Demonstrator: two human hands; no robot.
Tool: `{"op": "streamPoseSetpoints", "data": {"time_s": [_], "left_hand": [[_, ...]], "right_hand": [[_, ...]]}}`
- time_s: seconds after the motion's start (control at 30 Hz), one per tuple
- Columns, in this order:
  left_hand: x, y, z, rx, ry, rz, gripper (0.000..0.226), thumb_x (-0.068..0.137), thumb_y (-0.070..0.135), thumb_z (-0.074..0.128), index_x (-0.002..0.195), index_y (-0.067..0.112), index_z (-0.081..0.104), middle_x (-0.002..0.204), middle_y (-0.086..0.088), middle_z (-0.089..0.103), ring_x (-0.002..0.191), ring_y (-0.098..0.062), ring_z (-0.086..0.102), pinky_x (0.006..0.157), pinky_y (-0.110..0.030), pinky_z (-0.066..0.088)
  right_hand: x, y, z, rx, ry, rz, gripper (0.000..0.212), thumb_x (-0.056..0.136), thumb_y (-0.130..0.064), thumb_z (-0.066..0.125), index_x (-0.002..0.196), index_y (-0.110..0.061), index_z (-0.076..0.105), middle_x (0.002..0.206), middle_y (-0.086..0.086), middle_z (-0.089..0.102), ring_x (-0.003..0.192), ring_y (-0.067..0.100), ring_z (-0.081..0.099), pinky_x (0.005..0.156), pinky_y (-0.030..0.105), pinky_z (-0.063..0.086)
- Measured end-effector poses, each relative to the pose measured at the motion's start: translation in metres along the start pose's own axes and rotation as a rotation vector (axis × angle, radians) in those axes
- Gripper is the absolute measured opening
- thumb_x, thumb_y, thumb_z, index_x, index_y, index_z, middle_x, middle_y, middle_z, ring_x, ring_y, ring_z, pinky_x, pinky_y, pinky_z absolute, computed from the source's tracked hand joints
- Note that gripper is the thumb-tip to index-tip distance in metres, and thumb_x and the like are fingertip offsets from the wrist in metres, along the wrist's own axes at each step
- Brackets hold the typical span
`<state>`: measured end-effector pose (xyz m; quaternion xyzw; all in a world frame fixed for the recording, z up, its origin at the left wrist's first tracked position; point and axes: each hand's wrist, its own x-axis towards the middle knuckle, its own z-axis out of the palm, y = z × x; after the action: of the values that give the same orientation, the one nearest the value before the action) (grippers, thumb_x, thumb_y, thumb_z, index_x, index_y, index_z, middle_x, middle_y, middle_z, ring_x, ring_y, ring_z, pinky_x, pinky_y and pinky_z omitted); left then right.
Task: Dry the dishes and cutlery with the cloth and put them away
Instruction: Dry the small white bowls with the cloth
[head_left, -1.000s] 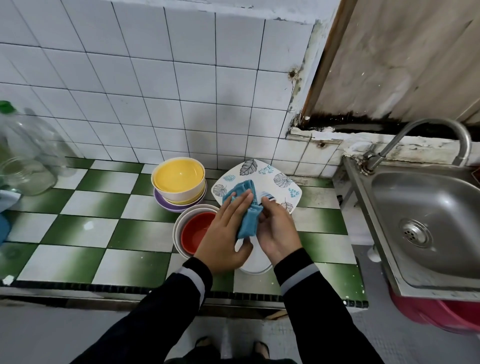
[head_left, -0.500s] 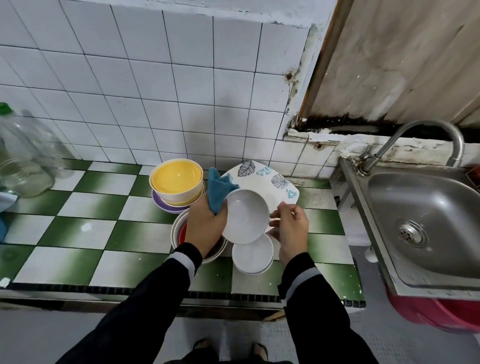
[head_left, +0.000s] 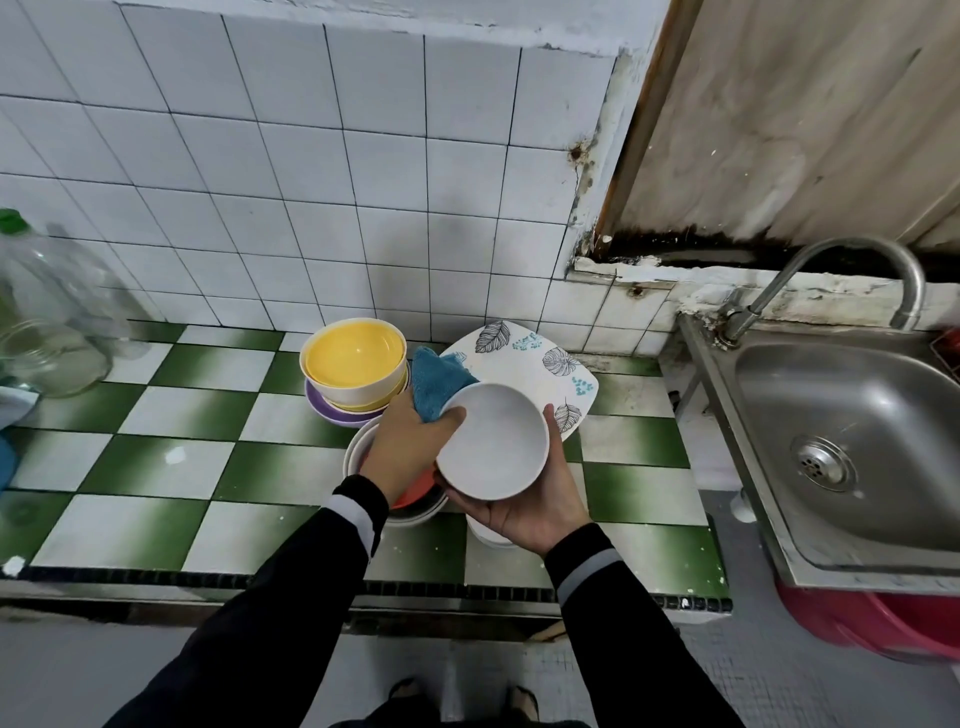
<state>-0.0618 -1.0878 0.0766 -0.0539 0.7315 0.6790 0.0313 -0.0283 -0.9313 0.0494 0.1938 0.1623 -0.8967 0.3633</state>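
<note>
A small white bowl (head_left: 493, 441) is held tilted above the counter, cupped from below by my right hand (head_left: 524, 506). My left hand (head_left: 410, 447) grips the blue cloth (head_left: 436, 384) and pinches the bowl's left rim with it. Under the hands sit a red bowl (head_left: 413, 493) inside a white one and, partly hidden, another white bowl (head_left: 488, 532). A yellow bowl (head_left: 356, 358) is stacked on a purple dish (head_left: 332, 413). A leaf-patterned square plate (head_left: 524, 358) lies behind.
The green-and-white tiled counter (head_left: 171, 457) runs left, with clear plastic bottles (head_left: 47, 322) at its far left. A steel sink (head_left: 852, 447) with a curved tap (head_left: 852, 270) is on the right; a red tub (head_left: 878, 623) stands beneath it. The tiled wall is close behind.
The cloth was first rubbed between both hands. A white bowl was then lifted off the stack; my right hand has shifted from its rim to under it, and the bowl now faces up more.
</note>
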Motion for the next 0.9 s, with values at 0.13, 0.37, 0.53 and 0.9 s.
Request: {"op": "streamPoseSetpoints", "data": {"time_s": [0.13,0.37,0.53,0.9], "left_hand": [[-0.004,0.006,-0.002,-0.237,-0.093,-0.101,0.026,0.09,0.017,0.067,0.115,0.019,0.06,0.103,0.005,0.072,0.088,-0.005,0.07,0.068,-0.018,0.055],[-0.008,0.006,0.003,-0.225,0.342,0.011,0.02,0.096,0.014,0.059,0.115,0.019,0.054,0.103,0.005,0.068,0.091,-0.012,0.066,0.069,-0.014,0.051],[-0.033,-0.009,0.028,0.092,0.233,0.342,0.037,0.089,0.011,0.067,0.117,0.028,0.048,0.107,0.006,0.064,0.095,-0.001,0.061,0.082,-0.019,0.05],[-0.037,-0.029,0.026,0.569,0.08,0.406,0.061,0.082,0.005,0.068,0.138,0.026,0.055,0.139,-0.007,0.044,0.128,-0.018,0.043,0.108,-0.017,0.031]], "right_hand": [[-0.004,-0.004,-0.001,-0.071,-0.054,-0.02,0.108,0.055,-0.069,0.083,0.143,-0.014,0.05,0.143,0.021,0.052,0.127,0.043,0.05,0.097,0.056,0.048],[-0.009,-0.015,-0.005,-0.087,0.06,-0.176,0.089,0.079,-0.078,0.054,0.141,-0.014,0.05,0.139,0.021,0.056,0.119,0.041,0.058,0.104,0.054,0.044],[0.002,-0.003,0.014,-0.154,0.108,-0.27,0.082,0.078,-0.073,0.054,0.134,-0.013,0.058,0.13,0.017,0.064,0.116,0.033,0.062,0.101,0.05,0.049],[0.009,0.0,0.009,-0.249,0.078,-0.407,0.068,0.091,-0.063,0.045,0.136,-0.014,0.057,0.132,0.015,0.064,0.115,0.026,0.065,0.088,0.04,0.058]]}}
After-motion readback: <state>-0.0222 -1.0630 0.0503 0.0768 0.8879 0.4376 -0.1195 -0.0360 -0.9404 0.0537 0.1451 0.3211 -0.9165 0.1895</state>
